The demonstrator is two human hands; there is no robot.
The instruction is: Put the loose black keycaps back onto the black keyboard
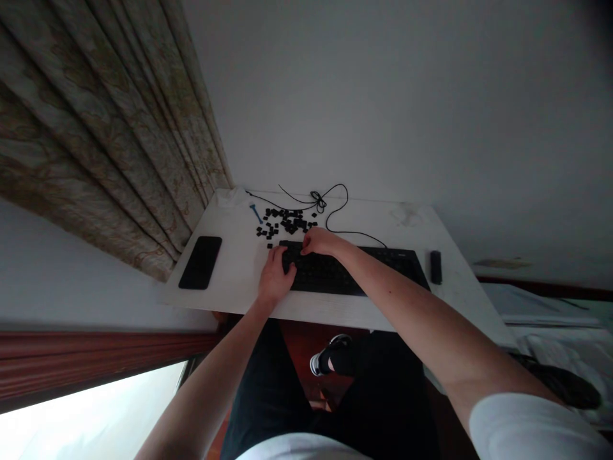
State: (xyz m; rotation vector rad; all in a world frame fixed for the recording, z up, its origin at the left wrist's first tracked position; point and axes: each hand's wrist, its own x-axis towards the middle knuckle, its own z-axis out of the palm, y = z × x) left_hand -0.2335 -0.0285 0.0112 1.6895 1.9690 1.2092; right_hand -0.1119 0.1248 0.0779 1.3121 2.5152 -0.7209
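Note:
A black keyboard [325,273] lies on the white table in front of me. My left hand [275,276] holds its left end, the thumb on the keys and the other fingers along the side. Over the keyboard's upper left part, my right hand [320,241] has its fingertips pinched together, close to the keys. Whatever is between those fingertips is too small and dark to make out. Just behind the hands, many loose black keycaps [292,222] are scattered in a heap. A small blue tool [256,213] rests to the left of them.
A black phone [200,262] lies at the table's left side. To the keyboard's right is a small dark oblong object [435,267]. A thin black cable [345,203] loops across the back of the white table [230,297]. Wall stands behind, a patterned curtain [158,128] at left.

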